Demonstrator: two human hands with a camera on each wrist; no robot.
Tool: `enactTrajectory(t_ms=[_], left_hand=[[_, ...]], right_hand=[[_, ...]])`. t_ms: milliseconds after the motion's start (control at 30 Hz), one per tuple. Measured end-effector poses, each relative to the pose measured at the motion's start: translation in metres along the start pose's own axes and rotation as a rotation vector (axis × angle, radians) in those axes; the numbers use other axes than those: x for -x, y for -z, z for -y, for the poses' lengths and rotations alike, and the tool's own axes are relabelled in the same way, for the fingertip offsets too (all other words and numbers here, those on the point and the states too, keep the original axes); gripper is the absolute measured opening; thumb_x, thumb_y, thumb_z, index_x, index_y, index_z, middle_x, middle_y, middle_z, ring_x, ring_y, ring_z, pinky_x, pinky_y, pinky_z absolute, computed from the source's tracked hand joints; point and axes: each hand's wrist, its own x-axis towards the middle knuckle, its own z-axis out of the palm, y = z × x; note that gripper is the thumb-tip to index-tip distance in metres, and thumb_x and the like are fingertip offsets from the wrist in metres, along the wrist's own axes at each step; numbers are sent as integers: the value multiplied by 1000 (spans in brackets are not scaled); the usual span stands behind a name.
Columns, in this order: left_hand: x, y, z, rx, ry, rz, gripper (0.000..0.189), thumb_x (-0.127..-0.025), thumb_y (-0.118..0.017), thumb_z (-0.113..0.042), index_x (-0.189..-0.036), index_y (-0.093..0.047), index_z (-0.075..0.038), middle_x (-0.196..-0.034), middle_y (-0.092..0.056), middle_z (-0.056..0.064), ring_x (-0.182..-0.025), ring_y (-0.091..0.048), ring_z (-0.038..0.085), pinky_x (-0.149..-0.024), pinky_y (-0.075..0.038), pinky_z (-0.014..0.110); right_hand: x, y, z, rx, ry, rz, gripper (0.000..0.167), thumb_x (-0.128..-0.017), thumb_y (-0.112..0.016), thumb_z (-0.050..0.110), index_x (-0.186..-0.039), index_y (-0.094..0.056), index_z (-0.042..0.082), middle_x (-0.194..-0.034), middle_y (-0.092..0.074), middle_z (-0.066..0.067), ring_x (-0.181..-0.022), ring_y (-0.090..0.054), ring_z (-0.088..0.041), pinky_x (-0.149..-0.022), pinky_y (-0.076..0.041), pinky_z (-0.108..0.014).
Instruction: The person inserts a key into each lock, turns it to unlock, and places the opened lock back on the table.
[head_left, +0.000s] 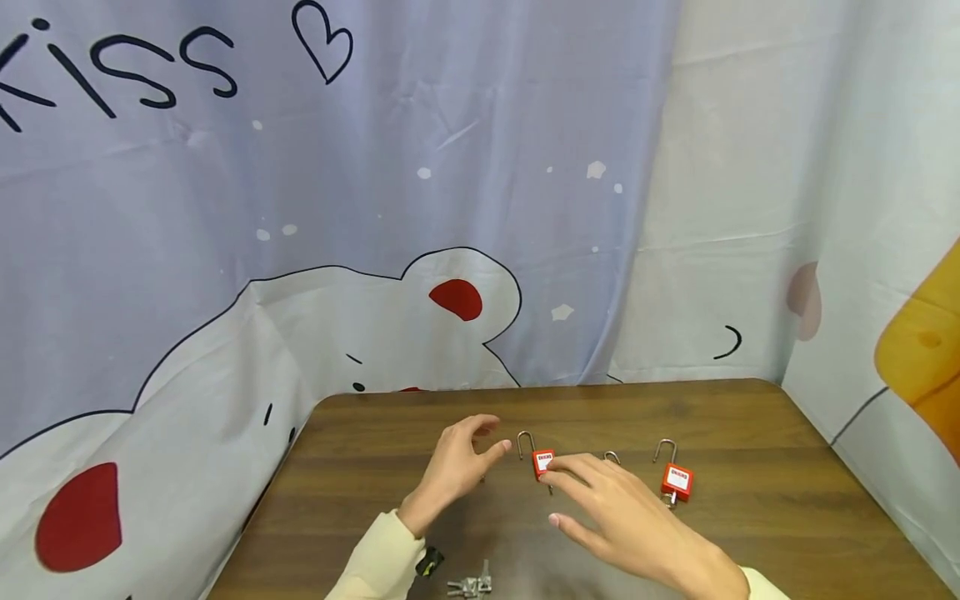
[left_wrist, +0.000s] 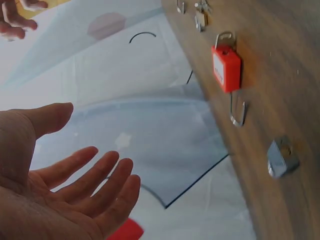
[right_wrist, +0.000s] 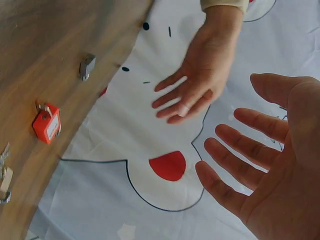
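Note:
Both hands hover over the wooden table, holding nothing. My left hand [head_left: 455, 465] has loosely bent, spread fingers; its palm [left_wrist: 55, 200] shows in the left wrist view. My right hand [head_left: 626, 521] is palm down, fingers apart, its fingertips overlapping a red padlock [head_left: 543, 460] from the head camera. That padlock's shackle is raised and swung open, and a key sticks out at its bottom. A grey padlock [left_wrist: 283, 158] lies near the left hand, mostly hidden in the head view. Beyond the right hand, a second red padlock [head_left: 677, 482] has an open shackle and a key in it.
A brass-coloured padlock [left_wrist: 201, 19] with keys lies between the red ones, mostly covered by the right hand in the head view. Several loose keys [head_left: 474, 586] and a small black item [head_left: 430, 561] lie near the table's front. A printed curtain [head_left: 450, 125] hangs behind.

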Motion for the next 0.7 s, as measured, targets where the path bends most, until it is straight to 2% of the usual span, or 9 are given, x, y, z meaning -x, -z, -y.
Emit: enactTrajectory(t_ms=[233,367,533,700], left_hand=[[11,23,3,-61,-7,-81,42,-89,-71,-35,-123,-64,-13,-119,-68,5,-111,-65,23,-90,-54,42],[15,34,7,-69,-1,-122,41,-88,-72,-33,-123,-64,-13,-119,-68,5,-111,-64,23,-90,-54,43],[24,42,13,-104,33,-118,44,-89,-71,-36,-125,-63,-12,-123,-67,4,-114,-63,25,-93,-53,46],[32,44,18,-117,71,-88,48,-90,-70,-39,-128,-61,-11,-127,-65,6,-118,-62,28,-95,-52,49]], right_hand=[[-11,-17,6,-24,15,27,39,-88,-71,38,-123,-62,23,-125,-60,11,-114,-59,-9,-89,-54,-37],[-18,-26,8,-48,39,34,39,-88,-72,38,-122,-62,22,-122,-61,9,-114,-60,-9,-93,-53,-34],[-28,-41,16,-73,59,73,39,-87,-72,37,-121,-62,20,-120,-61,9,-110,-61,-9,-91,-54,-32],[-38,-59,29,-80,108,143,39,-87,-73,37,-120,-63,19,-118,-62,8,-107,-62,-10,-87,-54,-28]])
